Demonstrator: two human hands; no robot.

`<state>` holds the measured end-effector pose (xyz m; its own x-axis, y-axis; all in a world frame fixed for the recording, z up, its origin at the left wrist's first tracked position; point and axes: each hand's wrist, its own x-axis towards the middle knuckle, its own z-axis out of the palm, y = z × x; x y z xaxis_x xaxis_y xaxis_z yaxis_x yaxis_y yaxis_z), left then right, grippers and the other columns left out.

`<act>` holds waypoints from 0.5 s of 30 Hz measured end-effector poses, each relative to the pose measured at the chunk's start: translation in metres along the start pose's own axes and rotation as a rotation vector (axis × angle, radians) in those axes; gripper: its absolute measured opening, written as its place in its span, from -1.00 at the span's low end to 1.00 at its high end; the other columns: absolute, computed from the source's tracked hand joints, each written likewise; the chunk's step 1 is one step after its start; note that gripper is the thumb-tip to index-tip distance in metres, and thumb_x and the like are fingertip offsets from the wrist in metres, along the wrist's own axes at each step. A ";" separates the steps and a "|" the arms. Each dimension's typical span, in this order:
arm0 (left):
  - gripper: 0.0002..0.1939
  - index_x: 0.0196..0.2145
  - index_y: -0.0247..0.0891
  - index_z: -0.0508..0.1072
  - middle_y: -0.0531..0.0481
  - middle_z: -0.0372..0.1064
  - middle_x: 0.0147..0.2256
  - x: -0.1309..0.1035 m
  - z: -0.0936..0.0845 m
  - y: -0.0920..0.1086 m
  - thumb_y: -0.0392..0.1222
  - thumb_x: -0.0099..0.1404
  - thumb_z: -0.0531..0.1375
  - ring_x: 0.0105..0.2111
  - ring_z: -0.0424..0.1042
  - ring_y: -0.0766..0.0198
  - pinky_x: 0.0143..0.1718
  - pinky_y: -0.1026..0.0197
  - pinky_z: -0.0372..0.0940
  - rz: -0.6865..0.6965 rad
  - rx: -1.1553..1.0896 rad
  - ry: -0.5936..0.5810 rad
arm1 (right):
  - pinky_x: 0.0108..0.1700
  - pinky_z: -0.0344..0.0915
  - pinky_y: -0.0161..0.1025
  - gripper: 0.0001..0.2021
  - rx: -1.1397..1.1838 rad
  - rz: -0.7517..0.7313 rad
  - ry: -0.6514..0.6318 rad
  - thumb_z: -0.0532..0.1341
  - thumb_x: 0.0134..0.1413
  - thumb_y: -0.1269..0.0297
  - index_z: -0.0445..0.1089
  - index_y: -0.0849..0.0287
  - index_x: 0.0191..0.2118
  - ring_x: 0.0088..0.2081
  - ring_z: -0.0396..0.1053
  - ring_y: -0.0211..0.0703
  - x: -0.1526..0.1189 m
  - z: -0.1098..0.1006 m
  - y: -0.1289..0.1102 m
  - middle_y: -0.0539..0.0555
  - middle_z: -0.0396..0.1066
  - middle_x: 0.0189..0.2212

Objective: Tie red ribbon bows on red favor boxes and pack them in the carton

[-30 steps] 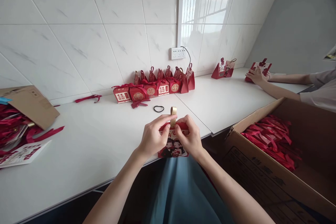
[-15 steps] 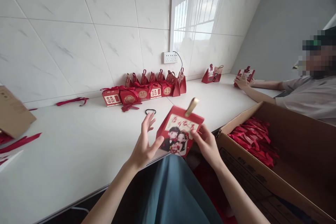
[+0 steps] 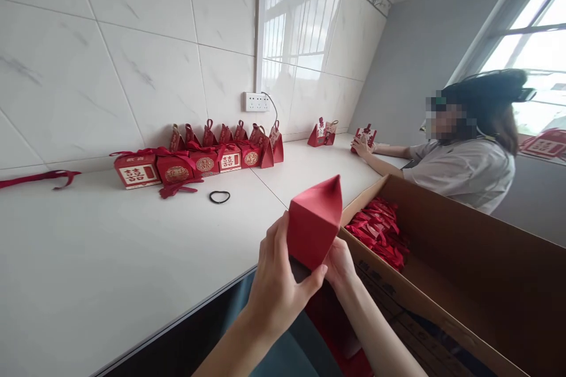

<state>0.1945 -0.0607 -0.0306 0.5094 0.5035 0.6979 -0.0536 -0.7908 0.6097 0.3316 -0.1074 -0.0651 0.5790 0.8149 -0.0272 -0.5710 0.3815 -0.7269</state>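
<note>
A red paper gift box [image 3: 315,221] is held up over the front edge of the white table [image 3: 145,259]. Its plain red base and an angled side face me; the printed front is turned away. My left hand [image 3: 278,268] grips it from the left, fingers along its side and thumb beneath. Partly hidden behind the box, my right hand [image 3: 341,262] holds it from the right and below. Beyond, a row of red gift boxes [image 3: 177,169] with ribbons stands along the wall. A black hair tie [image 3: 220,197] lies in front of them.
An open cardboard box [image 3: 464,235] with a heap of red ribboned pieces [image 3: 381,232] stands at the right. A co-worker [image 3: 460,171] handles a red box [image 3: 365,136] farther along the table, near two more boxes [image 3: 322,132]. A socket strip [image 3: 256,102] is on the wall.
The gift box has been turned so its base shows instead of the printed couple. My left hand has closed onto it. The view has swung to the right.
</note>
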 end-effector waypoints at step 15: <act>-0.42 0.08 -0.19 0.09 -0.09 0.41 -0.26 0.017 -0.015 0.007 0.14 0.23 0.13 -0.53 0.45 0.31 -0.61 0.31 0.34 -0.745 -0.935 -0.251 | -0.47 0.47 -0.19 -0.59 -0.115 0.075 0.042 0.10 0.04 -0.13 0.41 0.15 -0.30 -0.44 0.49 -0.09 -0.033 0.017 -0.038 0.08 0.52 -0.42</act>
<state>0.1904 -0.0523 -0.0088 0.8254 0.5636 0.0333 -0.2219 0.2696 0.9370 0.3244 -0.1411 -0.0245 0.5623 0.8194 -0.1114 -0.5445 0.2655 -0.7956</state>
